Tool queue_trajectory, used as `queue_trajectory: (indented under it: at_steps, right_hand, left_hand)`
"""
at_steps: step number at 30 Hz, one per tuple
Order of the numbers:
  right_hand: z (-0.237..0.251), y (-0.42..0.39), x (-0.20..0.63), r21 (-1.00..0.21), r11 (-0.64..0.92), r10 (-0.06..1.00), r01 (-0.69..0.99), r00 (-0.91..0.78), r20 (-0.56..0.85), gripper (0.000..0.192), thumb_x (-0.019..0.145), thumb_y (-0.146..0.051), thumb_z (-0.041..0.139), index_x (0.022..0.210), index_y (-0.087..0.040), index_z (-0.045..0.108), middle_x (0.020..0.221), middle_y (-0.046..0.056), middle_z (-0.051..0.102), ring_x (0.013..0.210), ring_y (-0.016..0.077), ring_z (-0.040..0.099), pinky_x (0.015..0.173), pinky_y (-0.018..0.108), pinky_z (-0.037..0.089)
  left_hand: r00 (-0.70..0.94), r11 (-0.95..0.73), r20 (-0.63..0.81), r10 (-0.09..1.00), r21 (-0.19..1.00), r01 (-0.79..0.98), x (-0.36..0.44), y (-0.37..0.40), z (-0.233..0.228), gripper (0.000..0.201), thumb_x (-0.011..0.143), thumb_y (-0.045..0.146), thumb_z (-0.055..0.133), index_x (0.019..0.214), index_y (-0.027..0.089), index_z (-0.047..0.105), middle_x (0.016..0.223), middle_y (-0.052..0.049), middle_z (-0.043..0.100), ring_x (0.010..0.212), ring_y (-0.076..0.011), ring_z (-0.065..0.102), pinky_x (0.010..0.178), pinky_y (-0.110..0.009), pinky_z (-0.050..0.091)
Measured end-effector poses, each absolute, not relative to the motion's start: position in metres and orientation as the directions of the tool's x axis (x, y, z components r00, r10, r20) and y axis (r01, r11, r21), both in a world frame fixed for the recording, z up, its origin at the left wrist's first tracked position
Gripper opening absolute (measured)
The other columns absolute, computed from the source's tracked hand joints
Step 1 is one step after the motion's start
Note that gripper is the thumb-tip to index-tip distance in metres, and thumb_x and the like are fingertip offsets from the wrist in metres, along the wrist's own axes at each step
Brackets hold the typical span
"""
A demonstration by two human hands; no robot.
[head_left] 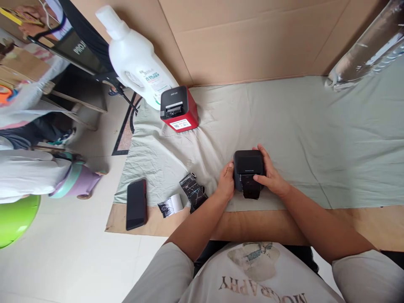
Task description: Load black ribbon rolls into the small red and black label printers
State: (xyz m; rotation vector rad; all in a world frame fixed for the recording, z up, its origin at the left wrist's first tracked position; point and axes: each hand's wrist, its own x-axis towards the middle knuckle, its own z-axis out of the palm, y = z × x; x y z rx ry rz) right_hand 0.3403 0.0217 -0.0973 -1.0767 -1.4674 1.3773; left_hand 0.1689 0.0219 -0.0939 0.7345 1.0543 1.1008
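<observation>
Printer (248, 161) is being gripped by left hand (226, 180) and right hand (273, 180) near the table edge (268, 227). Cloth (325, 143) is spreading wide rightward.

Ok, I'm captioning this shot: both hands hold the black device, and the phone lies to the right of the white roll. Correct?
Not quite: the head view shows the phone lying to the left of the white roll, not the right. The left hand and right hand do both hold the black device.
</observation>
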Motion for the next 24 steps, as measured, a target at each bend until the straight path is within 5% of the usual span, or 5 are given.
queue_trajectory:
  at_steps: [5, 10, 16, 21, 24]
  right_hand:
    - [-0.094, 0.024, 0.34, -0.999, 0.005, 0.989, 0.04, -0.15, -0.001, 0.086, 0.082, -0.069, 0.062, 0.151, -0.027, 0.032, 0.152, 0.012, 0.045, 0.139, 0.0281, 0.046, 0.117, 0.047, 0.038]
    - [-0.099, 0.034, 0.349, -0.979, 0.088, 0.993, 0.186, 0.055, 0.1, 0.068, 0.081, -0.081, 0.051, 0.114, -0.022, 0.059, 0.104, 0.01, 0.069, 0.097, 0.0264, 0.065, 0.087, 0.043, 0.054]
    - [-0.104, 0.043, 0.356, -0.902, 0.106, 0.966, 0.418, 0.173, 0.193, 0.065, 0.085, -0.084, 0.032, 0.071, -0.023, 0.05, 0.067, 0.003, 0.054, 0.065, 0.0185, 0.052, 0.061, 0.034, 0.043]
    - [-0.109, 0.05, 0.355, -0.777, 0.096, 0.964, 0.622, 0.138, 0.229, 0.065, 0.086, -0.083, 0.032, 0.065, -0.024, 0.046, 0.064, 0.004, 0.053, 0.07, 0.0207, 0.049, 0.066, 0.035, 0.04]
    - [-0.111, 0.053, 0.355, -0.742, 0.109, 0.965, 0.661, 0.11, 0.24, 0.063, 0.092, -0.077, 0.025, 0.062, -0.024, 0.042, 0.063, 0.005, 0.052, 0.07, 0.0209, 0.048, 0.07, 0.037, 0.041]
  left_hand:
    - [0.052, 0.298, -0.297, 0.953, 0.904, -0.307, 0.168, 0.019, -0.103, 0.046, 0.093, 0.058, 0.052, 0.113, 0.02, 0.07, 0.121, -0.007, 0.072, 0.124, -0.0273, 0.06, 0.111, -0.045, 0.043]
    - [0.035, 0.285, -0.283, 0.958, 0.953, -0.106, 0.168, 0.01, -0.103, 0.043, 0.096, 0.053, 0.049, 0.117, 0.02, 0.067, 0.124, -0.008, 0.07, 0.124, -0.0265, 0.059, 0.111, -0.043, 0.042]
    - [-0.031, 0.174, -0.171, 0.985, 0.966, 0.191, 0.167, 0.004, -0.091, 0.027, 0.095, 0.034, 0.05, 0.111, 0.018, 0.064, 0.113, -0.01, 0.068, 0.107, -0.0219, 0.063, 0.099, -0.039, 0.049]
    - [0.0, -0.005, 0.006, 1.0, 0.93, 0.369, 0.162, 0.009, -0.088, 0.015, 0.091, 0.024, 0.051, 0.092, 0.018, 0.065, 0.092, -0.006, 0.065, 0.086, -0.0178, 0.062, 0.079, -0.033, 0.052]
    - [0.025, -0.147, 0.154, 0.988, 0.864, 0.481, 0.162, 0.01, -0.084, 0.009, 0.089, 0.021, 0.055, 0.089, 0.02, 0.064, 0.091, -0.006, 0.067, 0.09, -0.0195, 0.061, 0.083, -0.035, 0.051]
